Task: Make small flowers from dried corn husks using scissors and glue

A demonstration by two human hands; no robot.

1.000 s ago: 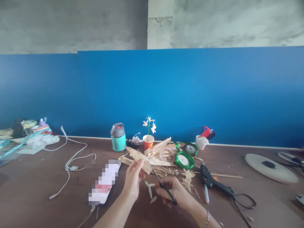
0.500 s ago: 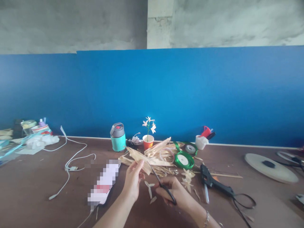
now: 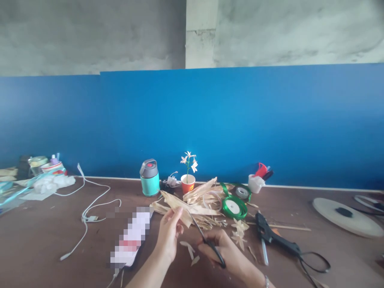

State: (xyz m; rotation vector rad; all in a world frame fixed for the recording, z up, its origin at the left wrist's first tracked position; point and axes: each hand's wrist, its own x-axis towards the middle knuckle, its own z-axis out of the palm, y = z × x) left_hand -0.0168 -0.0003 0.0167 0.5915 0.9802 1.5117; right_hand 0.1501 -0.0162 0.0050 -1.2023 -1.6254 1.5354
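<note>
a dried corn husk (image 3: 177, 210) is pinched between the thumb and fingers of the left hand (image 3: 169, 236), with its far end lying over a loose heap of husk strips (image 3: 199, 196). black-handled scissors (image 3: 211, 247) are gripped in the clenched right hand (image 3: 223, 250), their blades held just beside the husk. small cut husk pieces (image 3: 188, 250) are scattered beneath the hands on a brown wooden table (image 3: 60, 272). a pixelated phone (image 3: 130, 236) is laid to the left; small husk flowers (image 3: 240, 234) and a hot glue gun (image 3: 274, 238) are laid to the right. a green ribbon spool (image 3: 234, 207) is set farther back. a red paper cup (image 3: 188, 184) holding a white flower is stood beside a teal bottle (image 3: 149, 178), before a blue board (image 3: 192, 120).
</note>
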